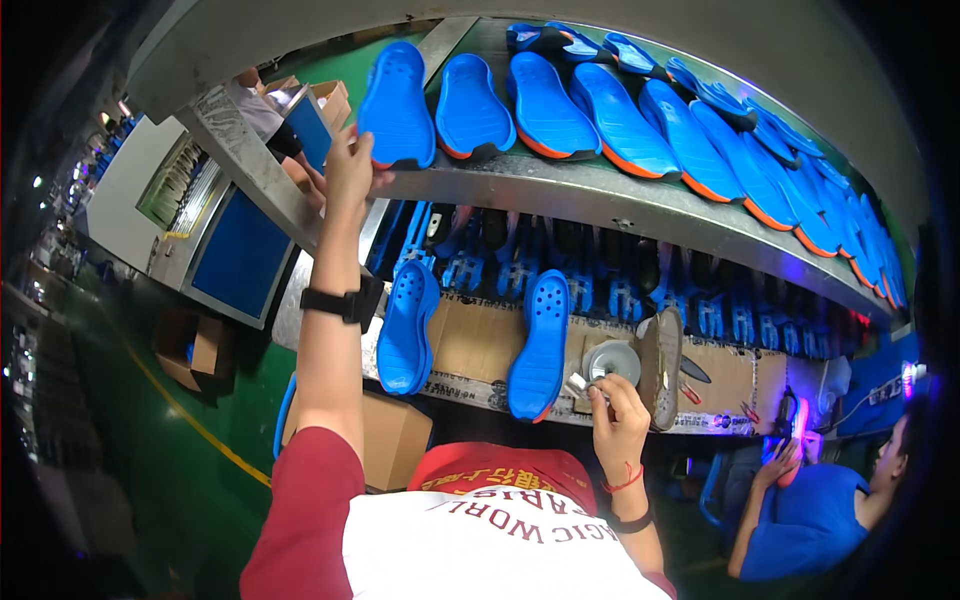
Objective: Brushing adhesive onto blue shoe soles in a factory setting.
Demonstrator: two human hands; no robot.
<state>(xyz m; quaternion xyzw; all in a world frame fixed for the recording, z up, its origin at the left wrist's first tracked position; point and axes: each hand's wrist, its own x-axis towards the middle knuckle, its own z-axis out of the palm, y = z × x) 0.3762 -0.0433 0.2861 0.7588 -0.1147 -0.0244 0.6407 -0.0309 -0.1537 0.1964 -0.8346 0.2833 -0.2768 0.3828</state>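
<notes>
My left hand (350,172) reaches up to the metal shelf and grips the left edge of a blue shoe sole (397,105) with an orange heel edge and several holes. Low on the right, my right hand (620,415) is closed in a pinch on a small whitish piece (577,384) whose kind I cannot make out. Just beyond it stands a round metal dish (612,358). Two more blue soles, one on the left (407,330) and one in the middle (539,345), rest along the near edge of the cardboard-covered bench (470,350).
Many blue soles, such as one with an orange edge (625,125), line the metal shelf (480,187). Beneath it hang dark and blue clamped parts (515,275). A worn oval board (660,365) stands by the dish. Right, a co-worker in blue (810,520) sits close.
</notes>
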